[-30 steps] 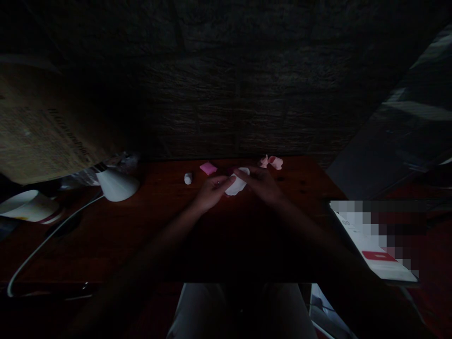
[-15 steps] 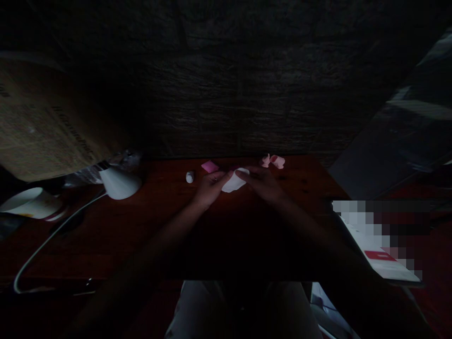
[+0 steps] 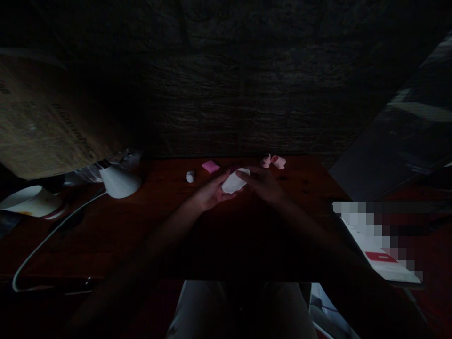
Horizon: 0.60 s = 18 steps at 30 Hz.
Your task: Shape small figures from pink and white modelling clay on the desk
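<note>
A flattened, roughly oval piece of white clay (image 3: 234, 181) is held between both hands above the table. My left hand (image 3: 212, 193) cradles it from the left, thumb along its upper edge and fingers beneath it. On the other side my right hand (image 3: 265, 183) grips it, its thumb pressed on the upper face; the other fingers are dim. Behind my left hand lies a pink pillow-shaped piece (image 3: 211, 166), with a small white lump (image 3: 190, 176) to its left. Thin, curled light-pink pieces (image 3: 278, 162) rest beyond my right hand.
A white cone-shaped lamp base (image 3: 122, 181) with a pale cable (image 3: 45, 242) stands left on the wooden table (image 3: 158, 207). Further left are a paper cup (image 3: 31, 201) on its side and a large brown printed bag (image 3: 45, 117). A dark brick wall (image 3: 240, 94) rises behind.
My left hand has shifted lower, its fingers now showing under the white clay. The clay shows more of its broad face. My right hand stays nearly in place.
</note>
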Available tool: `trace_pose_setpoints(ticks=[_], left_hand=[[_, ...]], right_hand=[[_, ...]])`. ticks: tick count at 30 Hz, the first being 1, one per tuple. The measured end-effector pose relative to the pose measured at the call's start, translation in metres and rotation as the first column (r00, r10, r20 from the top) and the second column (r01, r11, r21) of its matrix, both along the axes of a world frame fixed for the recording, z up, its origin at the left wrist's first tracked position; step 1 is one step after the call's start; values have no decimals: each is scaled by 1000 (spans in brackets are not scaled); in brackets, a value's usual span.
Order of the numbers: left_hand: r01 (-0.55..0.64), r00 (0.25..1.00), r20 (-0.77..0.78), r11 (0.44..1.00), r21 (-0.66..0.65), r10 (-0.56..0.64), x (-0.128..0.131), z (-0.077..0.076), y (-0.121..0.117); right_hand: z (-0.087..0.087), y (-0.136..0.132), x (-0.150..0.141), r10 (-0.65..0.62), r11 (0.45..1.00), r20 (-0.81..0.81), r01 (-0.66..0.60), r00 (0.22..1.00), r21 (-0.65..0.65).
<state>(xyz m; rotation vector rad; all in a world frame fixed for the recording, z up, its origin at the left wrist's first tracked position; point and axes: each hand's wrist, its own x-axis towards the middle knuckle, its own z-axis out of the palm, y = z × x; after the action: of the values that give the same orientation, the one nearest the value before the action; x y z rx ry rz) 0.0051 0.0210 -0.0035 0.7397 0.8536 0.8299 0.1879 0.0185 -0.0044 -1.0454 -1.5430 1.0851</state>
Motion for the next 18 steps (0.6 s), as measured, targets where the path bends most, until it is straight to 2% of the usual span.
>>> trace_pose_setpoints(ticks=[7,14,18], left_hand=[[99,995,30,994,-52,-97,2,5,-4],[57,998,-14,997,-55,-58,1,4,-3],[66,997,32,997,-42,-65,0,3,-2]], right_hand=[[-6,4,-1,24,1000,-53,-23,998,18],[-3,2,-1,53,998,-3,-53,999,46],[-2,2,-1,45,997,5,-45,999,55]])
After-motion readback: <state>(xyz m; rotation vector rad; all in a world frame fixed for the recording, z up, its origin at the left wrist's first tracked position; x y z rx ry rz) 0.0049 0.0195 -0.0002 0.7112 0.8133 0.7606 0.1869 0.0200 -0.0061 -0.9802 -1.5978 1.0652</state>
